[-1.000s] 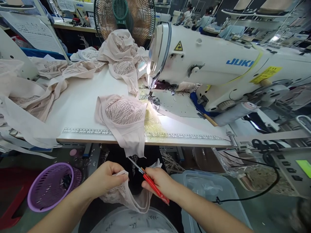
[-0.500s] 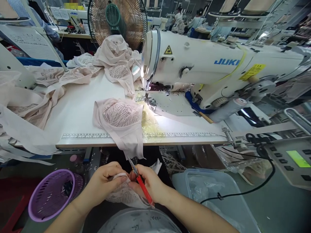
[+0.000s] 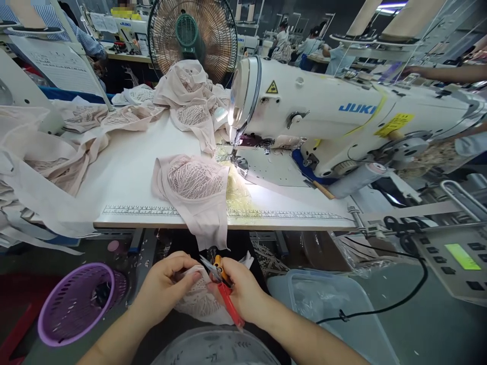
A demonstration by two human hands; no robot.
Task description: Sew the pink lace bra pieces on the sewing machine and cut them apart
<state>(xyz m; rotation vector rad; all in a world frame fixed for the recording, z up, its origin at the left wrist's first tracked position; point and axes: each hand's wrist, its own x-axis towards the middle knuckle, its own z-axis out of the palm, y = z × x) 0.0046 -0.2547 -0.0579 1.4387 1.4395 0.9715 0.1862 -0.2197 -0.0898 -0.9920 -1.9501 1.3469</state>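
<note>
Low over my lap, my left hand (image 3: 165, 281) pinches the edge of a pale pink lace bra (image 3: 203, 299) between thumb and fingers. My right hand (image 3: 243, 284) is wrapped round scissors (image 3: 230, 304) with red and orange handles. Their blades are parted and point up and left, close to the fabric edge by my left fingertips. Part of the bra lies beneath my right fingers. Another pale pink bra piece (image 3: 196, 180) rests on the sewing table, its lower end hanging over the front edge.
A white JUKI sewing machine (image 3: 315, 96) stands on the table (image 3: 129, 172), with more bra pieces (image 3: 186, 96) heaped behind. A fan (image 3: 213, 35) is at the back. Below are a purple basket (image 3: 76, 299) and a clear plastic bin (image 3: 342, 284). A control panel (image 3: 452, 258) sits right.
The scissors have turned in my right hand and their blades have come apart, showing the orange handle. The view has shifted slightly. Another person's arm now appears behind the machine at right.
</note>
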